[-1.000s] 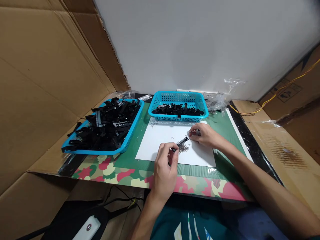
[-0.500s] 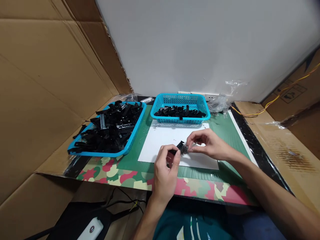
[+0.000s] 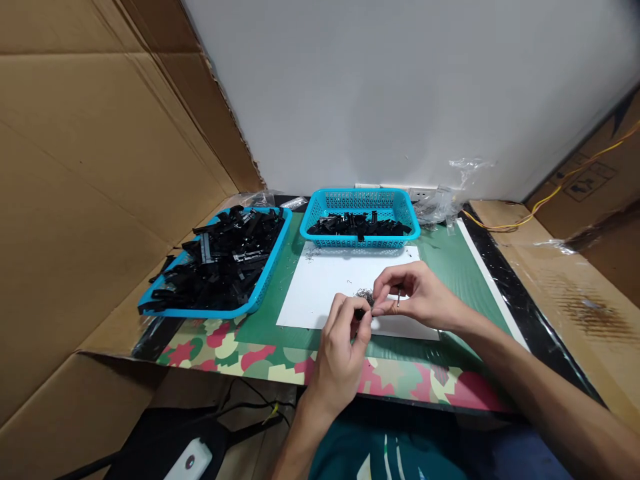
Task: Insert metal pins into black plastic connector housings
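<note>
My left hand (image 3: pixel 345 340) is closed around a small black plastic part (image 3: pixel 360 313), which its fingers mostly hide. Fingertip to fingertip with it, my right hand (image 3: pixel 413 293) pinches at the edge of that part. A thin metal rod (image 3: pixel 399 295) sticks out between the thumb and fingers of my right hand. Whatever sits in the pinch itself is too small to make out. Just behind the fingertips lies a pile of tiny wire-like metal pieces (image 3: pixel 365 293), resting on a white sheet (image 3: pixel 310 293).
A blue tray (image 3: pixel 257 293) heaped with black plastic parts stands at left. Behind the sheet is a blue basket (image 3: pixel 360 243) holding more black parts. Clear plastic bags (image 3: pixel 440 207) lie at back right. Cardboard walls (image 3: pixel 100 167) flank the table; yellow wires (image 3: pixel 540 207) run at right.
Both hands have come together over the front of the pile. My left hand has moved right and slightly nearer with the black part, which is now more hidden. The metal rod shows more clearly.
</note>
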Motion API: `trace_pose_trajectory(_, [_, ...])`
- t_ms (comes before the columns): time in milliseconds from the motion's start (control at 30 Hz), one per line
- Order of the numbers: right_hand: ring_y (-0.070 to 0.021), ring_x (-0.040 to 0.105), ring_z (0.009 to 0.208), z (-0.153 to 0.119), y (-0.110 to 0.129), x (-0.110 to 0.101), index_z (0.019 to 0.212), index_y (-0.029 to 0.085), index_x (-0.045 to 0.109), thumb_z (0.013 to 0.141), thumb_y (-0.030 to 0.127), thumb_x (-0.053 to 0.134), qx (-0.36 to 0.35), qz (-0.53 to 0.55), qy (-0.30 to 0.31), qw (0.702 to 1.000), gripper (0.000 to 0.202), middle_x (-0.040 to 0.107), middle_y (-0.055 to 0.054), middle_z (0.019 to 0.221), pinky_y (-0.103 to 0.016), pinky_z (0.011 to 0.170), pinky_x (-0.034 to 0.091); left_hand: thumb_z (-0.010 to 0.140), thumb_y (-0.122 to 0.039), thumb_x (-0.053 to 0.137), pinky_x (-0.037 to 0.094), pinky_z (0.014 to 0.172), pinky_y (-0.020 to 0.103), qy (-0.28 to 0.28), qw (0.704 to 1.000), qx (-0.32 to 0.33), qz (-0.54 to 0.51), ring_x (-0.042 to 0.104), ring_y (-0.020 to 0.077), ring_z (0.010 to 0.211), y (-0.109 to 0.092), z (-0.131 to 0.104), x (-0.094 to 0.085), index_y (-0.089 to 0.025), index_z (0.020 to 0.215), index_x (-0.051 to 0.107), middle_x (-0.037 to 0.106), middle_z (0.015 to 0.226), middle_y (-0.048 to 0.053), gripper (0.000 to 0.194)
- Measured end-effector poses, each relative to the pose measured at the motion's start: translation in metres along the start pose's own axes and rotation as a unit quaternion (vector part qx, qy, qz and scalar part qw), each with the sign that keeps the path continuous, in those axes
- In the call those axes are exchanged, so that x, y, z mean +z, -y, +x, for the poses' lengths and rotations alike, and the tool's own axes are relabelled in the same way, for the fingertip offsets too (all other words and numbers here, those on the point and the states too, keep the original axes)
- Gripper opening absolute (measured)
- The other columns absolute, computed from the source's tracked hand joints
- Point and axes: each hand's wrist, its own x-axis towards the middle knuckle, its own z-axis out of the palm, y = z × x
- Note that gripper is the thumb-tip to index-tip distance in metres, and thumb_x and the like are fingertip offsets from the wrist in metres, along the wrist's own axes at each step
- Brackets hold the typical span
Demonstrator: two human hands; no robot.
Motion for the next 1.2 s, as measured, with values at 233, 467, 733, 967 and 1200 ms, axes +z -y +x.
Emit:
trace_pose_trajectory(233, [-0.0178,0.064,0.077,-0.015,-0.003,0.005,0.088,0.018,0.084,0.092,0.036,0.077,0.019,-0.081,-0.005,0.997,0.02,0.079,-0.005,0.083,-0.029,0.07,0.047,0.11,-0.024,0.044,0.045,0.076,0.027,0.006,1.0,0.004,0.006,0.056,0.0163,0.086,0.002,0.0,0.001,-0.022,0.104,0.056,0.055,0.1,0.003,0.014])
trace_pose_trajectory(467, [-0.017,0.061,0.071,-0.026,-0.01,0.005,0.085,0.017,0.081,0.088,0.038,0.079,0.049,-0.079,-0.034,0.995,0.021,0.076,-0.005,0.078,-0.028,0.066,0.045,0.111,-0.029,0.043,0.045,0.076,0.028,0.068,0.998,-0.01,0.016,0.057,0.0163,0.085,-0.002,0.002,-0.001,-0.023,0.102,0.058,0.057,0.1,0.003,0.018])
trace_pose_trajectory(733, [-0.0204,0.067,0.067,-0.045,-0.02,-0.012,0.081,0.016,0.082,0.079,0.044,0.081,0.158,-0.113,-0.18,0.964,0.028,0.08,-0.01,0.078,-0.029,0.058,0.046,0.102,-0.034,0.066,0.052,0.07,0.028,0.081,0.997,-0.001,0.012,0.067,0.0171,0.077,0.01,-0.002,0.006,-0.025,0.13,0.07,0.073,0.098,0.003,0.03])
trace_pose_trajectory(967, [-0.0233,0.069,0.071,-0.045,-0.015,-0.009,0.081,0.016,0.084,0.081,0.033,0.071,0.191,-0.204,-0.16,0.947,0.021,0.081,-0.009,0.079,-0.031,0.061,0.047,0.101,-0.026,0.067,0.059,0.084,0.033,0.066,0.997,0.035,-0.003,0.075,0.0221,0.097,0.013,-0.004,0.01,-0.023,0.122,0.074,0.079,0.108,0.005,0.022])
trace_pose_trajectory(1200, [-0.0209,0.067,0.066,-0.041,-0.017,-0.008,0.078,0.016,0.082,0.083,0.035,0.07,0.196,-0.226,-0.127,0.946,0.023,0.079,-0.008,0.074,-0.03,0.057,0.045,0.1,-0.025,0.069,0.062,0.081,0.034,0.067,0.997,0.028,-0.002,0.077,0.0235,0.095,0.011,-0.004,0.01,-0.024,0.121,0.077,0.081,0.108,0.006,0.023])
